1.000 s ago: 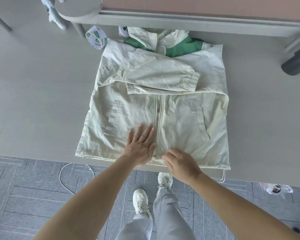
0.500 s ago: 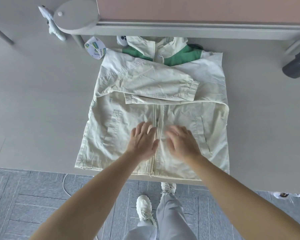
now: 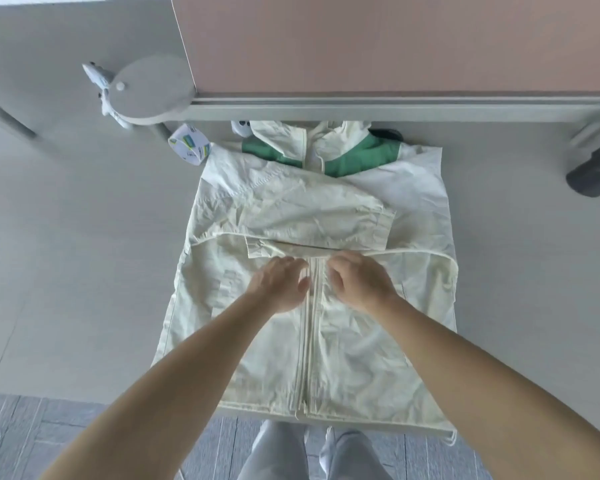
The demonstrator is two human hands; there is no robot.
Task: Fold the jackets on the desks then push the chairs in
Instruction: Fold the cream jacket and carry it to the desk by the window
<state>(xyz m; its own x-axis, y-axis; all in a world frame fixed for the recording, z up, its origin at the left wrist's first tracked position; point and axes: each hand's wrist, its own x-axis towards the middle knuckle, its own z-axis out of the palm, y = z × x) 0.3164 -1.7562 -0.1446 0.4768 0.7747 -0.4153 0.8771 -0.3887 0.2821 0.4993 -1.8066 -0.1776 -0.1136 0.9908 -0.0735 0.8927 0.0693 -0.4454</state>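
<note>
**Cream jacket (image 3: pixel 343 358), zipped, on desk (image 3: pixel 84 271)**

Lies front-up, sleeves folded across chest. Left hand (image 3: pixel 279 285): just left of jacket's zipper (image 3: pixel 309 341), fingers together, flat on cloth. Right hand (image 3: pixel 359 284): just right of zipper, fingers bent; any pinch cannot be told.

Grey desk (image 3: pixel 66 271), pink partition (image 3: pixel 395 43), grey tiled floor (image 3: pixel 32 438).

We count one cream jacket (image 3: pixel 343 375) on one grey bench (image 3: pixel 84 271), and two hands on it: one left hand (image 3: pixel 281 289) and one right hand (image 3: pixel 359 285). In the upper left of the frame we count one round grey disc (image 3: pixel 149 88), one small white plane-shaped thing (image 3: pixel 96 76) and one printed white roll (image 3: pixel 190 143). At the right edge there is one dark grey object (image 3: pixel 596 171), and across the top one pinkish partition (image 3: pixel 395 43).
</note>
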